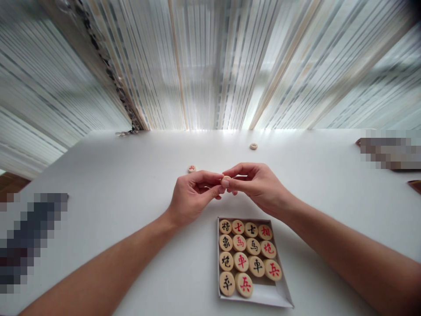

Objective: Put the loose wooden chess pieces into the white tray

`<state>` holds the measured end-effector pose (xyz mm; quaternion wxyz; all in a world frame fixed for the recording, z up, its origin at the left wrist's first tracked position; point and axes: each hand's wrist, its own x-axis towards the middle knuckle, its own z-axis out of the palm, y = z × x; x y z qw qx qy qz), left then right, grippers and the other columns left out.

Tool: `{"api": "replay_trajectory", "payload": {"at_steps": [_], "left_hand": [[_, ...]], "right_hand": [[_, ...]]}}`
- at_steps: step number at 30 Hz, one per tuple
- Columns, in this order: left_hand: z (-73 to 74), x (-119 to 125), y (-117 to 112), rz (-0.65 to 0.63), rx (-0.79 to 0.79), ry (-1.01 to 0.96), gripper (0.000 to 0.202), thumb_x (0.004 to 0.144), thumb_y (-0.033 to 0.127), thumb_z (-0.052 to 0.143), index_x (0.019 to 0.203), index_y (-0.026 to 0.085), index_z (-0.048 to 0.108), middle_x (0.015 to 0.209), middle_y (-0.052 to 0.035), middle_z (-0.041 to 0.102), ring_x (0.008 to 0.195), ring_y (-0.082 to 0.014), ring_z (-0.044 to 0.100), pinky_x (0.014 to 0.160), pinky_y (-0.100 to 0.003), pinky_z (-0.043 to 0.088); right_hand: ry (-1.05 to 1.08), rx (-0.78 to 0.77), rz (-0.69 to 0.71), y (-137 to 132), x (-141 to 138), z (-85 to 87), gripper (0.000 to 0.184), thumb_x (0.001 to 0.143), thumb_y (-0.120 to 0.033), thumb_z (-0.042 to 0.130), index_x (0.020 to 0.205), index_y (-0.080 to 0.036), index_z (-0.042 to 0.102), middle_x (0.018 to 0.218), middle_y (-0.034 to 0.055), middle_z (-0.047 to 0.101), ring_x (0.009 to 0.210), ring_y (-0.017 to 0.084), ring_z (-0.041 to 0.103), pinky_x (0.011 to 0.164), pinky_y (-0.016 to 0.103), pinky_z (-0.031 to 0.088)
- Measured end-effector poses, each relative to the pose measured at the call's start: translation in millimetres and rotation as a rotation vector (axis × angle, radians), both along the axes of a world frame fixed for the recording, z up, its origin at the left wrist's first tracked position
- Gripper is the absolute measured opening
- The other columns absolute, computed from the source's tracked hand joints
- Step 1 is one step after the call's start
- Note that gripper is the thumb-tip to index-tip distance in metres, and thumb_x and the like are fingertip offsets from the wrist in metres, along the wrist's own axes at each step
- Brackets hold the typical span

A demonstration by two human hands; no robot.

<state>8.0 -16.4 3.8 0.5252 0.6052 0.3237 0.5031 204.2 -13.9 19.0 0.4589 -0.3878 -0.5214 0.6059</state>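
Between the fingertips of my left hand (194, 196) and my right hand (258, 186) is a round wooden Chinese chess piece (225, 180). Both hands pinch it above the white table, and the marking on it is too small to read. Below them lies a shallow white box (263, 293) with rows of wooden pieces bearing red or black characters. Its front row holds a black-marked piece (227, 284) and a red-marked piece (244, 285), with bare box bottom to their right. Just beyond my left hand lies a loose piece with a red character (192, 168).
Another loose piece (253, 146) lies farther back on the white table (138, 175). String curtains (204, 66) hang along the table's far edge. Blurred-out objects sit at the left (36, 237) and right (388, 152) sides.
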Motion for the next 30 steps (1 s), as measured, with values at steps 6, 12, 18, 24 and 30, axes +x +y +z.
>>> {"api": "replay_trajectory", "payload": {"at_steps": [6,12,18,24,30], "left_hand": [[1.8,0.3,-1.2,-0.002,0.025,0.015,0.02,0.083,0.024,0.088,0.101,0.014,0.081,0.089,-0.0077,0.083,0.084,-0.022,0.081,0.071,-0.03,0.068],[6.1,-0.3,1.5,0.027,-0.046,0.001,0.021,0.084,0.03,0.086,0.097,0.014,0.081,0.085,-0.0075,0.082,0.079,-0.0222,0.08,0.069,-0.032,0.068],[6.9,-2.4,2.4,-0.012,-0.173,-0.034,0.028,0.083,0.034,0.087,0.1,0.014,0.077,0.086,-0.009,0.082,0.081,-0.0251,0.081,0.07,-0.035,0.068],[5.8,-4.1,4.1,-0.046,-0.248,-0.087,0.032,0.082,0.033,0.089,0.103,0.012,0.077,0.086,-0.0105,0.083,0.08,-0.0251,0.082,0.069,-0.034,0.069],[1.9,-3.5,3.9,-0.041,-0.261,-0.094,0.032,0.081,0.035,0.091,0.102,0.013,0.08,0.089,-0.0096,0.084,0.081,-0.0247,0.082,0.071,-0.035,0.071]], "right_hand": [[-0.006,-0.008,-0.03,-2.6,-1.7,0.7,0.03,0.072,-0.041,0.097,0.084,-0.017,0.084,0.073,0.0059,0.074,0.07,0.016,0.061,0.069,0.034,0.049],[0.037,-0.025,-0.003,-2.8,-3.1,4.0,0.028,0.078,-0.041,0.092,0.094,-0.018,0.087,0.077,0.0062,0.076,0.073,0.017,0.062,0.073,0.034,0.05],[0.033,-0.037,0.005,-2.5,-2.6,2.9,0.03,0.079,-0.039,0.092,0.102,-0.021,0.087,0.086,0.0089,0.081,0.082,0.021,0.07,0.081,0.039,0.054],[0.028,-0.043,-0.007,-1.8,-2.1,1.1,0.037,0.07,-0.034,0.098,0.104,-0.022,0.087,0.096,0.0093,0.083,0.09,0.023,0.073,0.086,0.041,0.057],[0.014,-0.051,-0.039,-2.3,-3.8,2.0,0.041,0.058,-0.034,0.103,0.092,-0.019,0.085,0.09,0.0077,0.081,0.081,0.021,0.073,0.08,0.039,0.059]]}}
